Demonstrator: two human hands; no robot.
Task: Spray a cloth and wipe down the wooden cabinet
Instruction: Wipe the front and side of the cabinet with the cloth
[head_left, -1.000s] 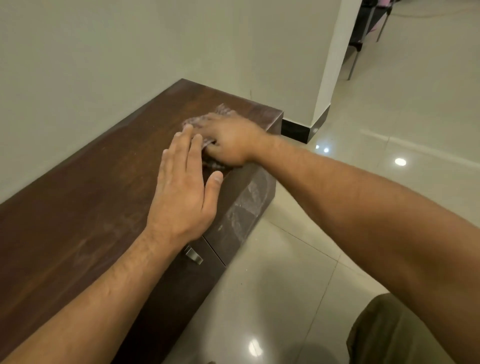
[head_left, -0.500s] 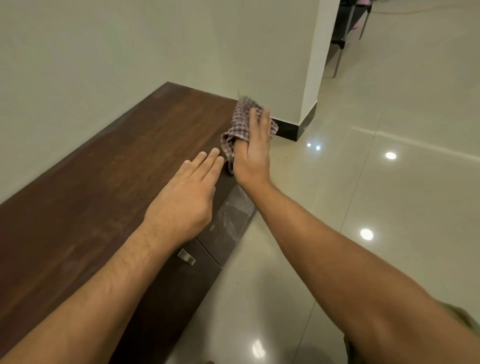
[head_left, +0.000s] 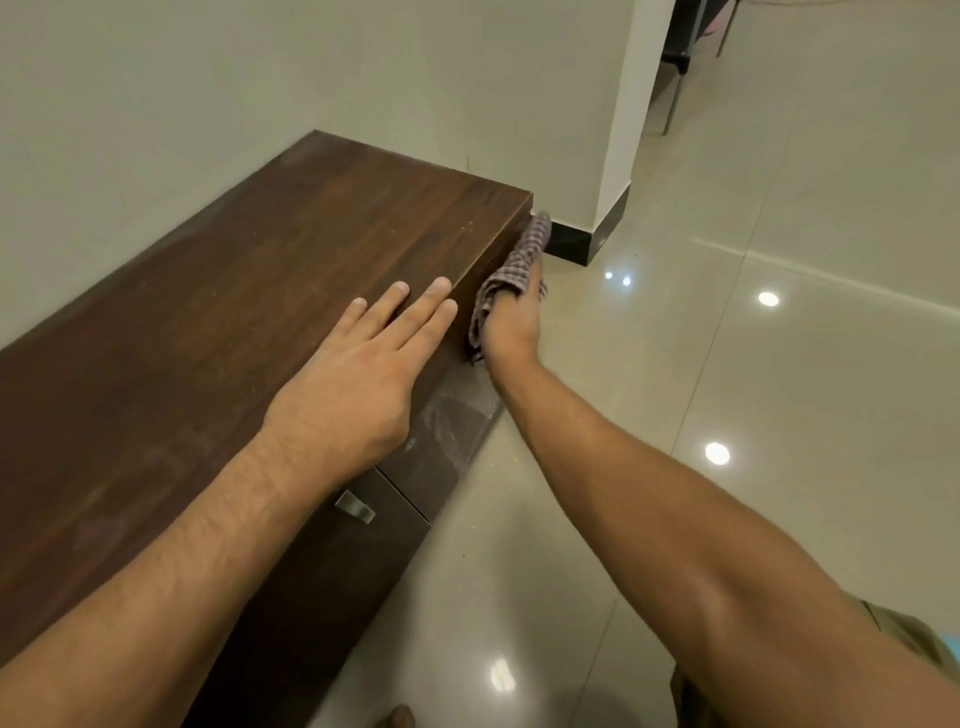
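A low dark wooden cabinet runs along the wall at the left. My left hand lies flat on its top near the front edge, fingers apart and holding nothing. My right hand presses a checked cloth against the cabinet's front face near the far corner; the fingers are hidden under the cloth. No spray bottle is in view.
A metal handle sits on a cabinet door below my left forearm. Dusty smears mark the front panel. A white pillar with dark skirting stands just past the cabinet's end. Glossy tiled floor spreads to the right, with chair legs far back.
My right hand carried the cloth off the cabinet's top, over the front edge and down onto the front face. My left hand stayed flat on top.
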